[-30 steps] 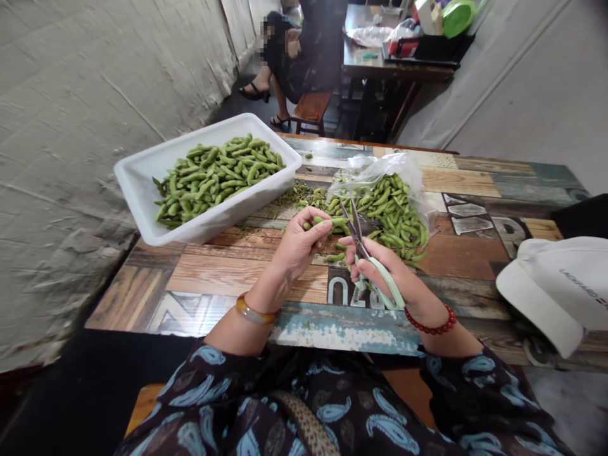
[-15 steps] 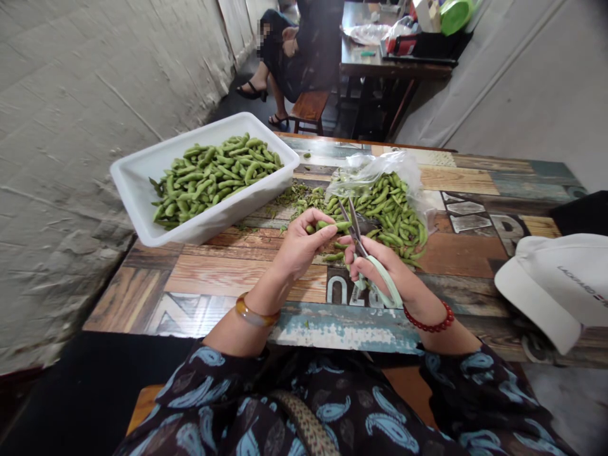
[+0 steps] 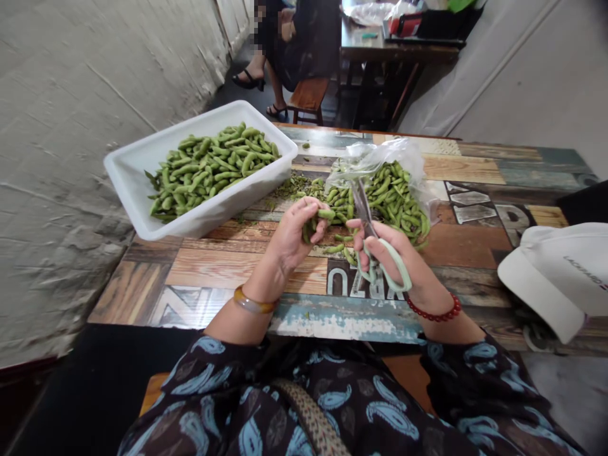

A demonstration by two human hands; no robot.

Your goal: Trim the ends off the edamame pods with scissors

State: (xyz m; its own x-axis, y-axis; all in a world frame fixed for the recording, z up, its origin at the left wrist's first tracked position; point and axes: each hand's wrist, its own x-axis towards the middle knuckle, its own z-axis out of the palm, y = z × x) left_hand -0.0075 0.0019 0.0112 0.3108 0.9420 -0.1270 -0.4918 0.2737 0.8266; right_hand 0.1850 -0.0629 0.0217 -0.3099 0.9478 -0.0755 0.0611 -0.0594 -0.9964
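My left hand (image 3: pixel 300 233) is closed around a few green edamame pods (image 3: pixel 310 229), with one pod sticking out past the fingertips. To its right, my right hand (image 3: pixel 387 247) grips a pair of scissors (image 3: pixel 386 263) with pale green handles. The metal blades point away from me and look nearly closed, a short way from the pods in my left hand. Beyond the scissors lies a pile of edamame pods (image 3: pixel 403 201), partly under a clear plastic bag (image 3: pixel 380 158). A few loose pods (image 3: pixel 335 248) rest on the table between my hands.
A white plastic tub (image 3: pixel 228 214) heaped with pods stands at the left by the wall. Small green trimmings (image 3: pixel 301 187) lie beside it. At the right edge is a white cap (image 3: pixel 551 272). A person sits on a wooden stool (image 3: pixel 308 95) beyond the table.
The scissors have drawn away to the right from the left hand's pods, and their blades have come together. My left hand has turned its fingers inward around the pods.
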